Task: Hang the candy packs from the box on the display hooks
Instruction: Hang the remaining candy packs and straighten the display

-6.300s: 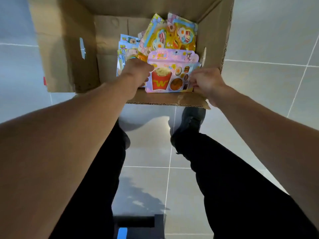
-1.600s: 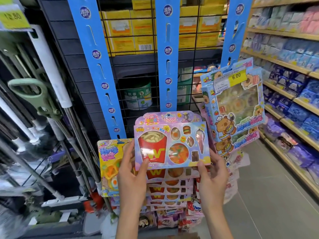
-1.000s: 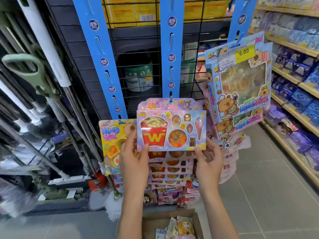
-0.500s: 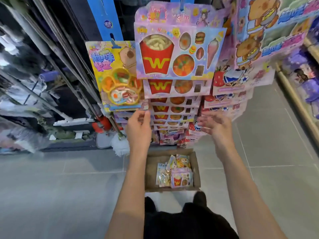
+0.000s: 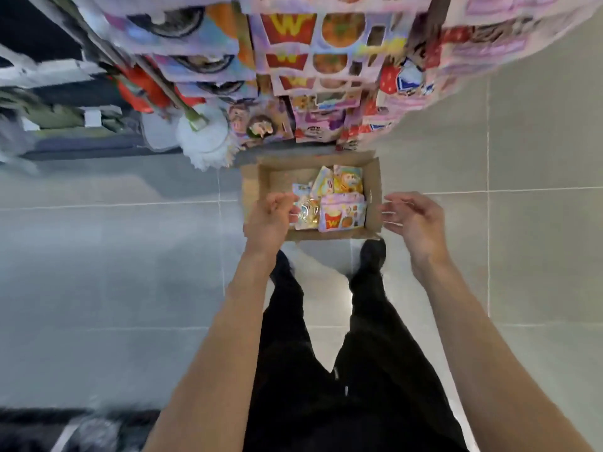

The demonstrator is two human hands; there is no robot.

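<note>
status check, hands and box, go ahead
Left hand and right hand both open and empty above the cardboard box. Candy packs inside, none picked. Mop head beside box, not blocking.

White mop head [image 5: 206,138], grey floor tiles [image 5: 107,272]
</note>
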